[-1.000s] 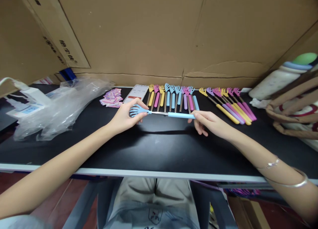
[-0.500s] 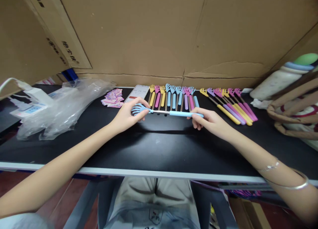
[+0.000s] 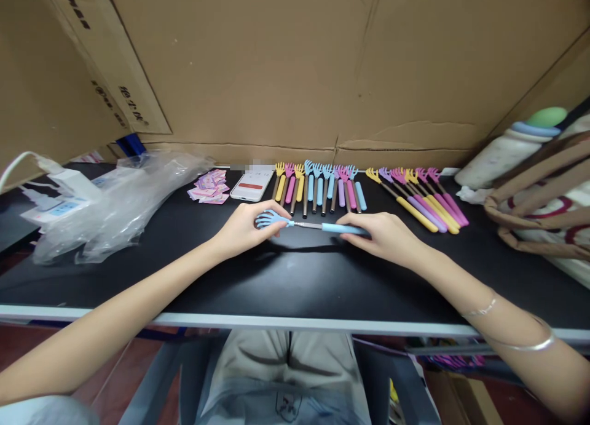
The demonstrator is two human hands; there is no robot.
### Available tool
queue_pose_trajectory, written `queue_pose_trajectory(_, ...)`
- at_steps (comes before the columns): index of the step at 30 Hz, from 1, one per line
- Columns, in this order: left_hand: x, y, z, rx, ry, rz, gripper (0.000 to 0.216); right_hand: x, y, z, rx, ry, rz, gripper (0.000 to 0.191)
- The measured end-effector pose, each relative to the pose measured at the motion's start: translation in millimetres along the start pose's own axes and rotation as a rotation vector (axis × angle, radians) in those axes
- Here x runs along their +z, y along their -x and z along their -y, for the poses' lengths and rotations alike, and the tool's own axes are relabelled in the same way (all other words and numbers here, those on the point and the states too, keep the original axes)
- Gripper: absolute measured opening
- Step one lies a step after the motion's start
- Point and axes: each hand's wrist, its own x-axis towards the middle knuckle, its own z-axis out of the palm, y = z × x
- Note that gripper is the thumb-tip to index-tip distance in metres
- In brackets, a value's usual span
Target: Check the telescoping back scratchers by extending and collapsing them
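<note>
Pale blue at both ends, the back scratcher is held nearly level, raised above the black tabletop; your left hand pinches its claw head, and your right hand is wrapped around the handle, covering its end. Beyond it, a row of coloured scratchers lies beside the phone, with a slanted group of others further right

A: Cam mount?
B: Head-worn, single view. Above and behind the hands, facing forward and down.
A: Range?
B: Close. Table around the hands, cardboard beyond, lap on the near side.
</note>
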Motion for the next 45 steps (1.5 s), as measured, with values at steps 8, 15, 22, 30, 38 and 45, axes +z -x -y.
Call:
queue_pose_trajectory(8, 8.6, 4.2, -1.3, 0.132, -0.4, 0.122, 0.015, 7.9, -0.9, 17.4, -0.196, 0.153, -0.026, 0.027)
queue_pose_trajectory(15, 12.0, 5.3, -0.9, 0.35, -0.746, 0.05, 0.015, 11.0, -0.7, 14.0, -0.244, 0.281, -0.098, 0.034)
queue_pose_trajectory(22, 19.5, 1.0, -2.6, 0.545, -0.955, -0.096, 0.02, 14.1, -3.0, 29.5, -0.256, 0.307, -0.196, 0.027)
queue_pose_trajectory(30, 17.8, -9.7, -7.2, 0.69, -1.017, -0.126, 0.025, 24.9, -22.1, 41.4, -0.195, 0.358, -0.2, 0.019)
queue_pose_trajectory(38, 0.6, -10.2, -15.4, 0.727, -1.071, -0.125, 0.026, 11.1, -21.1, 26.9, -0.31, 0.597, -0.34, 0.039)
queue_pose_trajectory(45, -51.7, -3.8, 11.2, 0.738, -1.259, -0.225, 0.034, -26.8, 9.7, -35.8, -0.281, 0.798, -0.359, 0.041)
